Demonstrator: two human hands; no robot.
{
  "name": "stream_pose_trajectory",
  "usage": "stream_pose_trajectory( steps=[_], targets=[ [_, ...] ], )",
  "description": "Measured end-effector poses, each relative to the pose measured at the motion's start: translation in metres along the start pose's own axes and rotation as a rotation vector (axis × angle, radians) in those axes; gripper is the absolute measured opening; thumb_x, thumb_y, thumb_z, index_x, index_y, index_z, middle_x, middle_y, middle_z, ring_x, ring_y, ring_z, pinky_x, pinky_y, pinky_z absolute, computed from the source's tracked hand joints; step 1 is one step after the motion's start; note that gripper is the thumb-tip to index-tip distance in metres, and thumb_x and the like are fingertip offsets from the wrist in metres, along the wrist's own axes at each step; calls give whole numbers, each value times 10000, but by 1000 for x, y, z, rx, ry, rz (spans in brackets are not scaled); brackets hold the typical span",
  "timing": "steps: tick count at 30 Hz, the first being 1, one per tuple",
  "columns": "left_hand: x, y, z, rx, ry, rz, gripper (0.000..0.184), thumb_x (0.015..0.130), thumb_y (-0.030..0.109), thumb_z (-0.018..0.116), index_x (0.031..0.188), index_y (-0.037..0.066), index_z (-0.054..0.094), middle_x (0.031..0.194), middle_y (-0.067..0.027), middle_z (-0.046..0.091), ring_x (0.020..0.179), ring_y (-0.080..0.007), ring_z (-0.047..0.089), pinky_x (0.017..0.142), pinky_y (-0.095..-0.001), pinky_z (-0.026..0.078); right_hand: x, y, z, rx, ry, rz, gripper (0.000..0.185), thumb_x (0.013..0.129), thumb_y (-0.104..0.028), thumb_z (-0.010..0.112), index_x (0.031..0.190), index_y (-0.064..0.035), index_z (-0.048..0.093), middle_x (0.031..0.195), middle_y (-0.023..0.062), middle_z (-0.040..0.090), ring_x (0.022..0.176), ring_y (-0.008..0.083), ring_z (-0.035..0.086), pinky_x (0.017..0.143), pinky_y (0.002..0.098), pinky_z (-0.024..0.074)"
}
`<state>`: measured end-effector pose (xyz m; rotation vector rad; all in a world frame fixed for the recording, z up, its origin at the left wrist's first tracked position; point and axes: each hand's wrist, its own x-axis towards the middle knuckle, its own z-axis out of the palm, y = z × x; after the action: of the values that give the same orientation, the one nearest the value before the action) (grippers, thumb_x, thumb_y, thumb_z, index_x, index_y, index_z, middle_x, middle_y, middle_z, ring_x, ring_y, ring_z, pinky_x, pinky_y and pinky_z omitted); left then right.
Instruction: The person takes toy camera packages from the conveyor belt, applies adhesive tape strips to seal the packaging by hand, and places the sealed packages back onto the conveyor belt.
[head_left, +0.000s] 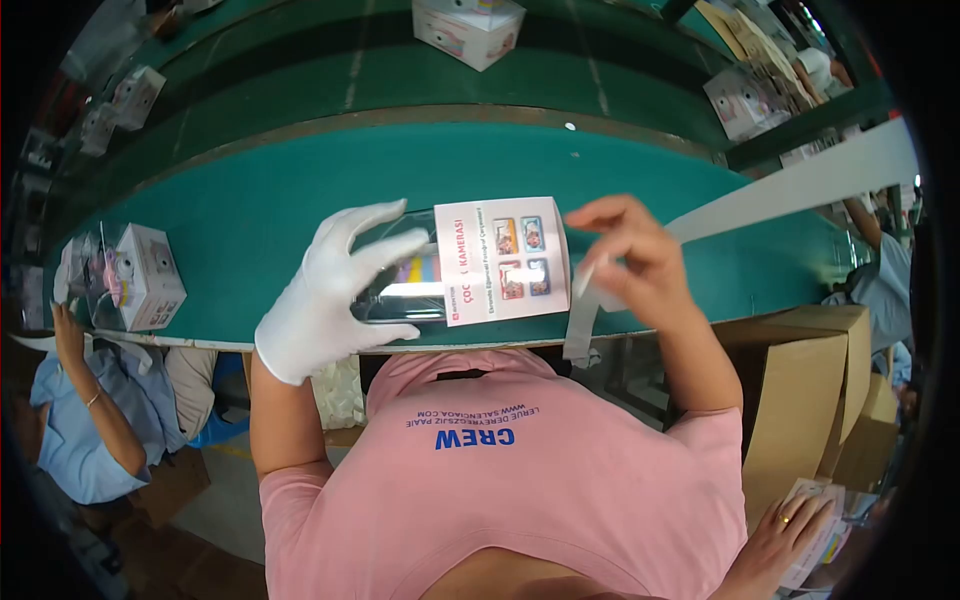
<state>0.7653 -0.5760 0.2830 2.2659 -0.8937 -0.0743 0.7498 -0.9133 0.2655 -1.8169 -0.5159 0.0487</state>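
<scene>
My left hand (328, 283), in a white glove, grips the clear plastic end of a toy camera box (503, 262). The box lies on its side at the near edge of the green table, and its white printed panel faces up. Rainbow colours show through the clear part. Beside the panel's right end, my bare right hand (640, 262) pinches a whitish translucent strip (580, 330) between thumb and fingers. The strip hangs down over the table's edge, and its upper end is partly hidden by the fingers.
A similar box (150, 277) stands at the left, near a co-worker's hand (68, 335). Another box (468, 32) sits across the green table (400, 165). A long white band (800, 185) slants in from the right. Cardboard boxes (790, 410) and another person's hand (790, 530) are at lower right.
</scene>
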Motion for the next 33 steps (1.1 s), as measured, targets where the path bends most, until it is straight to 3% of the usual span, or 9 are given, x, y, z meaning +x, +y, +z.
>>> stream_pose_trajectory(
  steps=[2,3,7,10,12,13,17,22,33],
  targets=[
    [0,7,-2,152,-44,-33,954,501,209,946,1374,125,573,1409,-146,545,1307,-358,484,1120,-490,370,0,-18,-5,234,157,371,113,887,-9,690,804,-55,628,1016,99,689,853,172,643,767,256,522],
    [3,10,-3,153,-46,-22,954,501,209,946,1374,125,573,1409,-146,545,1307,-358,484,1120,-490,370,1,-23,-4,232,167,368,113,887,-9,690,804,-55,628,1016,99,689,853,172,643,767,256,522],
    [13,26,-7,340,85,28,875,526,295,931,1323,113,620,1390,-145,557,1327,-349,458,1116,-484,372,17,-39,13,323,107,425,102,883,-37,740,811,-25,669,760,4,628,629,47,493,586,168,419],
    [21,58,-5,236,226,28,723,560,216,908,1231,94,667,1318,-120,598,1261,-333,505,1078,-454,396,24,-44,28,372,81,335,80,881,-32,738,830,-21,677,726,-3,612,621,48,488,580,171,415],
    [26,69,6,19,362,2,510,614,129,873,1091,74,703,1158,-90,649,1071,-279,577,942,-376,461,26,-47,36,421,70,258,60,878,-27,736,850,-18,684,693,-10,597,613,49,483,574,174,412],
    [25,68,8,28,370,-3,510,614,129,873,1091,74,703,1158,-90,649,1071,-279,577,942,-376,461,26,-47,38,423,59,251,60,878,-27,736,850,-18,684,693,-10,597,613,49,483,574,174,412],
    [26,58,22,-412,262,-93,305,671,60,826,955,60,712,981,-60,655,868,-214,567,791,-307,468,26,-49,38,324,-3,165,82,866,-32,748,852,-22,668,747,3,620,641,53,489,595,178,413],
    [27,71,28,-287,409,-48,173,707,4,785,856,48,708,897,-50,639,784,-174,530,715,-270,452,31,-62,45,310,67,114,139,861,-57,754,847,-47,616,864,16,617,701,68,493,657,184,428],
    [22,87,34,-499,473,-152,95,741,14,743,776,65,671,840,-43,619,740,-202,513,704,-311,440,25,-63,52,356,38,95,83,909,-55,697,865,-24,633,824,16,602,666,76,475,627,198,413]
  ],
)
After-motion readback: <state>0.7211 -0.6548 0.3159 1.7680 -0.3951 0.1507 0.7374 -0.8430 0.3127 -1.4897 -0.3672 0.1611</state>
